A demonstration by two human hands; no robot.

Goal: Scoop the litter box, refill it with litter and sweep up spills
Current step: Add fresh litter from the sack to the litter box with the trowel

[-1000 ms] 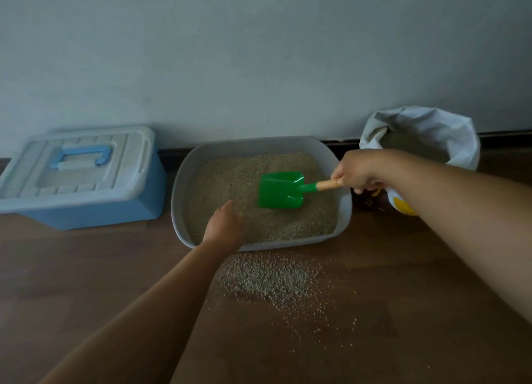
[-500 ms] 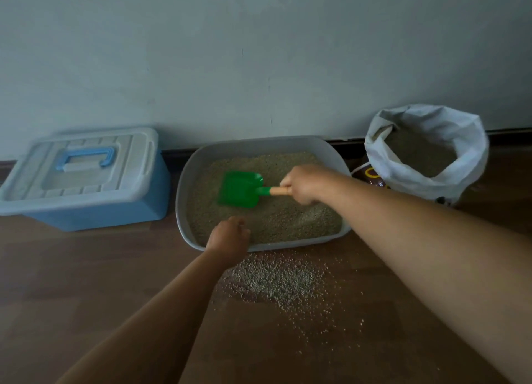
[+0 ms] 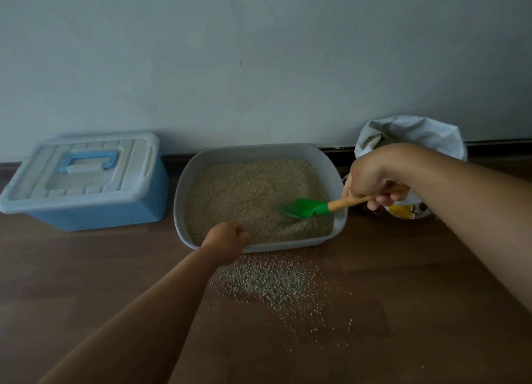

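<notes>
Your right hand (image 3: pixel 374 182) is curled tight round the wooden handle of the green scoop (image 3: pixel 305 208), with the handle crossing the rim just left of your fist. Behind that grip stands the pale wall (image 3: pixel 259 52), and below it the dark wooden floor (image 3: pixel 86 283) runs toward you. Far to the left of the grip, against the wall, is the blue storage box (image 3: pixel 109 211) with its white lid on. Directly left of the grip is the grey litter box (image 3: pixel 259 150), filled with tan litter (image 3: pixel 244 196). The scoop blade is low in its near right corner, its tip blurred against the grains. Just behind your fist, partly hidden by it, is the open white litter bag (image 3: pixel 408 133). Nearer you and left of the grip, spilled litter (image 3: pixel 270 280) lies scattered on the floor, touching the front wall of the litter box. Your left hand (image 3: pixel 227 239) rests curled on the near rim, and you cannot tell whether its fingers clasp it.
</notes>
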